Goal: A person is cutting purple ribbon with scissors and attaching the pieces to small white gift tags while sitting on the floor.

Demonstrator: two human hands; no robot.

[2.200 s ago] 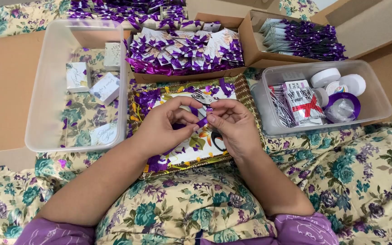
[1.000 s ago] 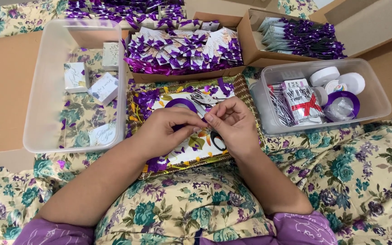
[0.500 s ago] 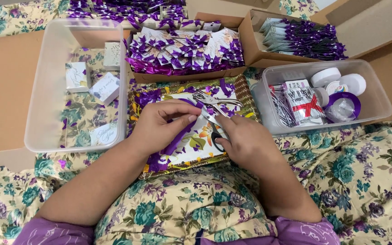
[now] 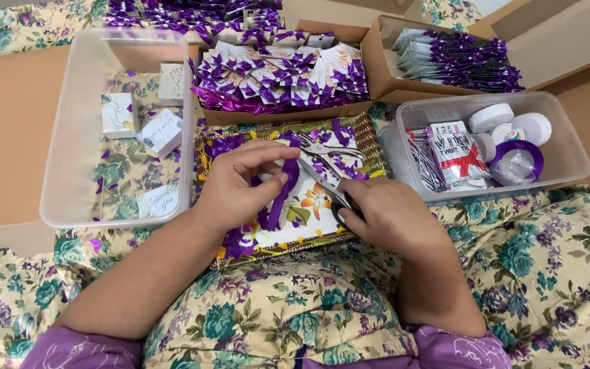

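I see a patterned tray [image 4: 308,232] on my lap, flanked by plastic bins. My left hand [image 4: 237,188] pinches a purple ribbon [image 4: 278,198] that hangs lengthwise toward me. My right hand [image 4: 384,212] grips scissors [image 4: 322,179], blades angled up-left, touching the ribbon's top.

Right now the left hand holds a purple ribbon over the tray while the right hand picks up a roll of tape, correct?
Not quite. In the head view the right hand grips scissors, not tape. The left hand does hold the purple ribbon over the tray.
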